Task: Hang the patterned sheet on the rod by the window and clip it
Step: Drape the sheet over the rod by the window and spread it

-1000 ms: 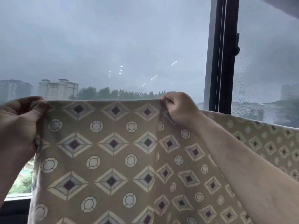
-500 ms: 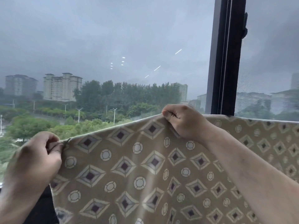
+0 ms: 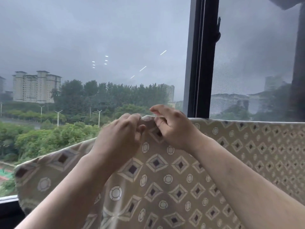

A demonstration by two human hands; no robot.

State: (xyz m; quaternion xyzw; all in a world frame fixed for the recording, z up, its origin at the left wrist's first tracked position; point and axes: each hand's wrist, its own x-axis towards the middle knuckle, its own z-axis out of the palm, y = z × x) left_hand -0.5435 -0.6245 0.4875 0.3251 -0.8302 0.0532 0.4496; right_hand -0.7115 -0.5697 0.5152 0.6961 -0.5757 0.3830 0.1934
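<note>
The patterned sheet [image 3: 165, 171], tan with diamonds and circles, hangs in front of the window. Right of my hands its top edge runs straight and level. Left of them it slopes down to a loose corner at the lower left. My left hand [image 3: 122, 136] and my right hand [image 3: 173, 128] meet at the top edge, almost touching. Both pinch the fabric fold between them. The rod is hidden under the sheet, and no clip shows.
A dark vertical window frame [image 3: 201, 63] with a handle [image 3: 218, 32] stands just right of my hands. The pane to its right has a mesh screen. The window sill [image 3: 8, 198] shows at the lower left, with dark wall below it.
My left hand let go of the sheet's left corner and moved right to join my right hand at the top edge. The left part of the sheet has sagged.
</note>
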